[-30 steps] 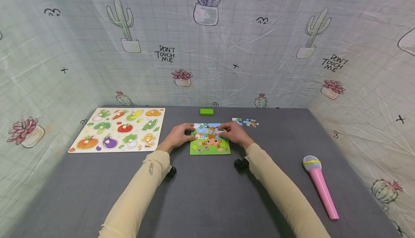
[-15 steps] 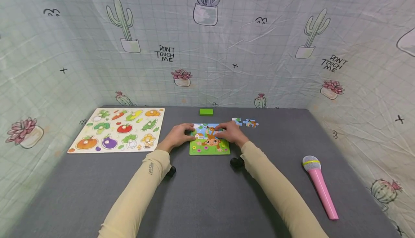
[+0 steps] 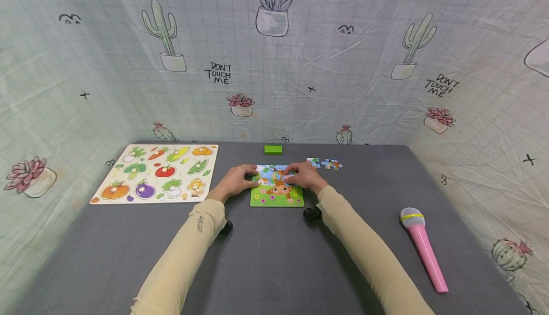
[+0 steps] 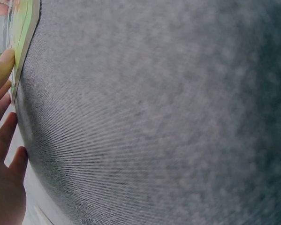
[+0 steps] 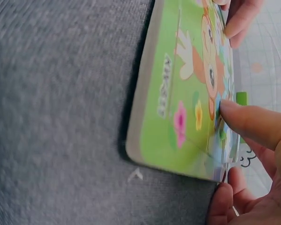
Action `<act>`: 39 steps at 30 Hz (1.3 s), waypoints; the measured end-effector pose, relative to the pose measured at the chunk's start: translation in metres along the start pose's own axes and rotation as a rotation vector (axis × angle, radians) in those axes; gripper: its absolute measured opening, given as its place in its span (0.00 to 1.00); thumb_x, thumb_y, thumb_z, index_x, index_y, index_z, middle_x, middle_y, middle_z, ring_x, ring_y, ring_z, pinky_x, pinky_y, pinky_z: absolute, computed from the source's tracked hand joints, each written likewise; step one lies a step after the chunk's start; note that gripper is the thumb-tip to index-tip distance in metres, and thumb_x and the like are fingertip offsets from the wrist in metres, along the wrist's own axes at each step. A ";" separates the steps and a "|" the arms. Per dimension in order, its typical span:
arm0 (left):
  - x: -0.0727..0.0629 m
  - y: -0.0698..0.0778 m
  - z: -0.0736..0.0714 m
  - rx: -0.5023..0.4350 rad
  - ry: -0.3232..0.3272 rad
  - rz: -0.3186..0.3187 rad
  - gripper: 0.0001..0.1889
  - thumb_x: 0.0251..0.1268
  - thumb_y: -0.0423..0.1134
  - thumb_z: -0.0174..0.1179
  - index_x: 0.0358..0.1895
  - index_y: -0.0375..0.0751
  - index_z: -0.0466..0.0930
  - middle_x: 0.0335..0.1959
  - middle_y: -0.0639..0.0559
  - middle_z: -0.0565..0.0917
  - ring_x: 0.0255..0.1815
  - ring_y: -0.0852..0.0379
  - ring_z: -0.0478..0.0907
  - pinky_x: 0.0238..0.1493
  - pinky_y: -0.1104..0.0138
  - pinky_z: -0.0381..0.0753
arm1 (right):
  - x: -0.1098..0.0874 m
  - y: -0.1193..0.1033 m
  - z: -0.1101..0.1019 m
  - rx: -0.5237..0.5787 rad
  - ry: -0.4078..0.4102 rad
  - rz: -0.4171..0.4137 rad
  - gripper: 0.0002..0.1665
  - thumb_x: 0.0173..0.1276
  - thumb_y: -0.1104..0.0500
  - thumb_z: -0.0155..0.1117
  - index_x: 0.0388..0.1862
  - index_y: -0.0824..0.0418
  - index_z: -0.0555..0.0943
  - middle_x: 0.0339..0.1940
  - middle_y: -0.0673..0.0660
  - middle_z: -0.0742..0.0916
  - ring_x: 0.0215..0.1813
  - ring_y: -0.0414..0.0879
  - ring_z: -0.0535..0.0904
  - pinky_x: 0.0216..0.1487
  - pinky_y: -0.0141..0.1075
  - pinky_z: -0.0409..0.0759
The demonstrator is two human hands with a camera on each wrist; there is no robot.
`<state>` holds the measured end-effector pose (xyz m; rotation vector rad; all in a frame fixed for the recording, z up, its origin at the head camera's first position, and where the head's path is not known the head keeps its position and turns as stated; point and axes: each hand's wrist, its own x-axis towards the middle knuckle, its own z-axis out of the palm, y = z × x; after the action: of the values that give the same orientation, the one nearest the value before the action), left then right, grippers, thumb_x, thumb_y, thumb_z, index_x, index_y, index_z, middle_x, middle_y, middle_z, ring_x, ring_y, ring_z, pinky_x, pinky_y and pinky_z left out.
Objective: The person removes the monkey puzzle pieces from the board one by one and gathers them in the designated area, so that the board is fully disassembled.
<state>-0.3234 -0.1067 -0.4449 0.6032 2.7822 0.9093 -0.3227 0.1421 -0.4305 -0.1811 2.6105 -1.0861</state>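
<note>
The head view looks forward and down from above, the close, low wrist views sharing the puzzle [image 3: 275, 188]

Monkey jigsaw puzzle [image 3: 278, 190], square with rounded corners, green along its near edge, flat between left hand [image 3: 235, 180] and right hand [image 3: 308, 177]; two loose pieces [image 3: 332, 164], blue-toned, just beyond the right hand.

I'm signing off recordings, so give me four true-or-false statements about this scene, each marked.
1. The bare left hand and bare right hand touch the square, green-edged monkey puzzle. True.
2. The pink toy microphone lies on the person's left. False: the microphone is on the right.
3. Loose, multicoloured jigsaw pieces lie beyond the right hand. True.
4. The small green rectangular block rests on the cream vegetable board. False: the block lies on the grey tabletop.
</note>
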 end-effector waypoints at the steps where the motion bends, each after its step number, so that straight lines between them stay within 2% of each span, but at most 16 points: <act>1: 0.000 0.000 0.000 -0.003 -0.002 -0.004 0.23 0.63 0.42 0.67 0.59 0.36 0.80 0.69 0.45 0.71 0.72 0.42 0.62 0.73 0.51 0.61 | 0.000 0.000 0.000 0.004 0.000 0.003 0.12 0.68 0.61 0.66 0.50 0.59 0.83 0.74 0.68 0.61 0.72 0.60 0.61 0.64 0.51 0.72; 5: 0.000 0.000 0.001 -0.018 -0.007 -0.019 0.23 0.63 0.42 0.67 0.60 0.37 0.80 0.70 0.46 0.70 0.73 0.43 0.61 0.73 0.51 0.60 | 0.000 -0.001 0.002 0.026 0.015 0.015 0.10 0.68 0.60 0.66 0.48 0.59 0.84 0.76 0.70 0.53 0.76 0.63 0.51 0.67 0.54 0.67; 7: 0.000 0.000 0.001 -0.018 -0.007 -0.018 0.23 0.63 0.42 0.67 0.60 0.37 0.80 0.70 0.46 0.70 0.73 0.43 0.61 0.73 0.51 0.60 | 0.001 0.000 0.002 0.035 0.027 0.017 0.10 0.68 0.59 0.67 0.47 0.59 0.84 0.76 0.70 0.53 0.77 0.63 0.48 0.69 0.55 0.65; 15: 0.001 0.001 0.000 -0.009 -0.013 -0.017 0.23 0.63 0.42 0.67 0.60 0.37 0.80 0.70 0.46 0.71 0.73 0.43 0.62 0.74 0.52 0.60 | 0.003 0.003 0.002 0.035 0.057 0.011 0.07 0.67 0.59 0.68 0.42 0.58 0.84 0.73 0.67 0.59 0.74 0.63 0.56 0.67 0.56 0.67; 22: 0.002 0.001 -0.001 -0.009 -0.013 -0.015 0.23 0.63 0.42 0.67 0.59 0.37 0.80 0.70 0.46 0.71 0.73 0.43 0.62 0.74 0.52 0.60 | 0.003 0.003 0.000 -0.002 0.064 -0.055 0.05 0.68 0.61 0.66 0.40 0.61 0.84 0.62 0.63 0.70 0.65 0.59 0.65 0.63 0.53 0.70; 29: 0.003 0.000 -0.001 -0.002 -0.015 -0.015 0.23 0.63 0.42 0.67 0.59 0.37 0.80 0.70 0.46 0.71 0.73 0.43 0.62 0.74 0.52 0.59 | 0.005 0.002 -0.001 -0.013 0.074 -0.091 0.08 0.66 0.63 0.68 0.44 0.60 0.84 0.60 0.63 0.70 0.62 0.59 0.67 0.61 0.53 0.71; 34: 0.003 0.000 -0.001 -0.004 -0.014 -0.022 0.22 0.63 0.42 0.67 0.59 0.38 0.80 0.70 0.46 0.71 0.73 0.43 0.62 0.74 0.52 0.59 | 0.007 0.001 -0.002 -0.105 0.103 -0.157 0.11 0.64 0.64 0.69 0.46 0.60 0.85 0.55 0.62 0.70 0.54 0.55 0.67 0.53 0.48 0.72; 39: 0.003 0.000 -0.002 0.002 -0.018 -0.021 0.22 0.63 0.42 0.67 0.59 0.37 0.81 0.70 0.45 0.71 0.73 0.43 0.62 0.74 0.52 0.59 | 0.009 0.003 -0.005 -0.091 0.099 -0.189 0.13 0.65 0.65 0.69 0.49 0.62 0.85 0.55 0.61 0.69 0.48 0.53 0.65 0.45 0.45 0.70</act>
<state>-0.3262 -0.1065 -0.4430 0.5779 2.7682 0.8930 -0.3328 0.1454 -0.4310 -0.4116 2.7792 -1.0615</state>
